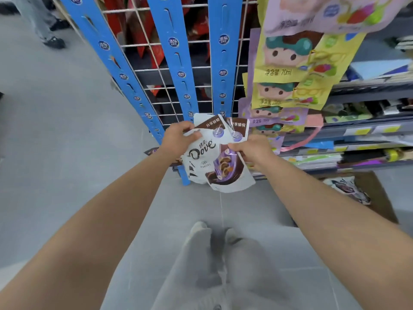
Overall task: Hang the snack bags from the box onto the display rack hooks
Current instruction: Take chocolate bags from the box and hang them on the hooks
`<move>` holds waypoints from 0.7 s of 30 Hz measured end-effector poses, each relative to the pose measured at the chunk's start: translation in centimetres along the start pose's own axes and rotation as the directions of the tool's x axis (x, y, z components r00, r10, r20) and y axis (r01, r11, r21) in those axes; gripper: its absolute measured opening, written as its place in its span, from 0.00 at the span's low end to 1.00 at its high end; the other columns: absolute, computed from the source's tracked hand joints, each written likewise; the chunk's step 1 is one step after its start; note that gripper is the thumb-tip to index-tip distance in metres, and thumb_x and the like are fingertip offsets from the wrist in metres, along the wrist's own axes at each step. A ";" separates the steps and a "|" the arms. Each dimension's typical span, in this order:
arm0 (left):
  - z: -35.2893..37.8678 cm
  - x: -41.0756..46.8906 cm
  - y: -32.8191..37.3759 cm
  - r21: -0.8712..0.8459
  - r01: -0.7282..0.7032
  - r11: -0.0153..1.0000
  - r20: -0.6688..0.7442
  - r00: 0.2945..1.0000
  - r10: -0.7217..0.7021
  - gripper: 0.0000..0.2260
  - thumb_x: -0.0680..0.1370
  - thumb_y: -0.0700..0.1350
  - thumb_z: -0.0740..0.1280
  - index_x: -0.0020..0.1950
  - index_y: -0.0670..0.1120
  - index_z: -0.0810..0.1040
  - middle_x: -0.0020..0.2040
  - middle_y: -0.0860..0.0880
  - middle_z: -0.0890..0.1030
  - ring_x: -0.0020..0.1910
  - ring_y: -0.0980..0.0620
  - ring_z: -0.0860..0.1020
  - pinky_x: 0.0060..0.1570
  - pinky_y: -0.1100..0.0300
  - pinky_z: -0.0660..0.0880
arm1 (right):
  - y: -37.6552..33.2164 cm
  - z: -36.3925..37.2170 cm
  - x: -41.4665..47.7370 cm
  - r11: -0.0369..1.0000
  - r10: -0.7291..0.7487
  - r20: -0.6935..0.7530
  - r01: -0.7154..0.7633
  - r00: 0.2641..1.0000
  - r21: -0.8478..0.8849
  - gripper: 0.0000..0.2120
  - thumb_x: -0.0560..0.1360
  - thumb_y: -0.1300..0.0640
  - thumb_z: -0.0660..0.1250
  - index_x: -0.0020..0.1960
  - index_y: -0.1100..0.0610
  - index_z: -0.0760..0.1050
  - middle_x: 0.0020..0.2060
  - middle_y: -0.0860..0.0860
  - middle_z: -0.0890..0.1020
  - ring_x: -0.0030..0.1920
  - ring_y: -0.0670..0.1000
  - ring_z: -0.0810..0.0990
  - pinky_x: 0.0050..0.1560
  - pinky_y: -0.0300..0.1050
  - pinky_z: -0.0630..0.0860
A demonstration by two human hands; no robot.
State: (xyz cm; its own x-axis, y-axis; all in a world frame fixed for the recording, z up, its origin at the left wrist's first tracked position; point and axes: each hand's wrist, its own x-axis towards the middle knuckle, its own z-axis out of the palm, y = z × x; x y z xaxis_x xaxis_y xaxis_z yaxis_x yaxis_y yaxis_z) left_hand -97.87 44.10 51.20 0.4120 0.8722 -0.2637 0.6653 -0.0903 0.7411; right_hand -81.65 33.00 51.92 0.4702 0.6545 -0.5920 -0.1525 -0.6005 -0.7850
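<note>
Both hands hold white and brown Dove snack bags (204, 153) low in front of the display rack (224, 63), a wire grid with blue slotted strips. My left hand (177, 137) grips the front bag's top left edge. My right hand (251, 151) pinches the bags at their right side. A second bag (239, 128) shows behind the first. The cardboard box (375, 198) sits on the floor at the right, with one more bag (346, 189) visible inside it.
Yellow and purple drink pouches (288, 70) hang at the upper right of the rack. Store shelves (362, 139) with goods run along the right. Another person's legs and shoes (48, 27) stand at the top left. My own legs (214, 265) are below on the grey floor.
</note>
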 end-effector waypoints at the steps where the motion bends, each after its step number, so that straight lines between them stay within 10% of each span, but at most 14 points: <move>1: -0.1 0.7 -0.3 -0.019 0.021 1.000 0.012 1.000 -0.020 0.06 0.76 0.44 0.68 0.41 0.45 0.75 0.40 0.47 0.77 0.37 0.52 0.74 0.32 0.71 0.69 | 0.0 0.2 0.5 1.000 0.002 -0.021 -0.002 1.000 -0.016 0.08 0.68 0.67 0.73 0.46 0.60 0.79 0.42 0.55 0.82 0.37 0.53 0.80 0.39 0.41 0.79; 3: 0.0 2.2 -1.0 0.054 0.040 0.998 0.055 0.998 -0.043 0.05 0.76 0.43 0.67 0.41 0.44 0.77 0.40 0.47 0.76 0.38 0.51 0.73 0.29 0.72 0.68 | 0.2 0.6 1.6 0.998 0.019 -0.059 -0.022 0.998 -0.052 0.06 0.69 0.66 0.72 0.45 0.61 0.79 0.40 0.55 0.81 0.34 0.52 0.79 0.34 0.40 0.79; 7: 0.7 4.6 -3.1 0.254 0.065 0.965 0.119 0.988 -0.098 0.04 0.77 0.44 0.66 0.47 0.45 0.79 0.49 0.44 0.78 0.48 0.45 0.76 0.46 0.59 0.71 | 1.2 0.3 4.2 0.969 0.016 -0.240 -0.074 0.971 -0.234 0.10 0.69 0.62 0.71 0.51 0.60 0.80 0.47 0.63 0.83 0.48 0.57 0.81 0.55 0.56 0.78; 13: 1.7 6.3 -5.0 0.493 -0.051 0.868 0.057 0.998 0.026 0.13 0.78 0.40 0.58 0.56 0.48 0.79 0.50 0.43 0.82 0.56 0.43 0.74 0.64 0.56 0.65 | 2.1 -0.4 4.8 0.867 -0.115 -0.352 -0.079 0.929 -0.492 0.05 0.73 0.61 0.66 0.45 0.64 0.77 0.41 0.60 0.77 0.45 0.53 0.76 0.41 0.40 0.64; 21: 2.9 8.0 -5.3 0.454 0.074 0.888 -0.254 0.966 0.049 0.13 0.79 0.45 0.55 0.55 0.50 0.79 0.39 0.47 0.83 0.40 0.47 0.78 0.68 0.55 0.53 | 3.4 0.9 5.2 0.783 -0.023 -0.211 -0.113 0.977 -0.611 0.08 0.72 0.57 0.66 0.42 0.63 0.77 0.40 0.60 0.80 0.49 0.59 0.78 0.43 0.40 0.64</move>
State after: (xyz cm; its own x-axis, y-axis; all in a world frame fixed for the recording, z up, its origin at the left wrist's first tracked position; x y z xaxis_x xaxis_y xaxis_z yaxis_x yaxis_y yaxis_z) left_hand -96.26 50.16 43.38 0.2725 0.9602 -0.0611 0.9039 -0.2337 0.3582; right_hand -80.48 34.76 45.95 0.6461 0.5570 -0.5217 0.3588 -0.8251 -0.4365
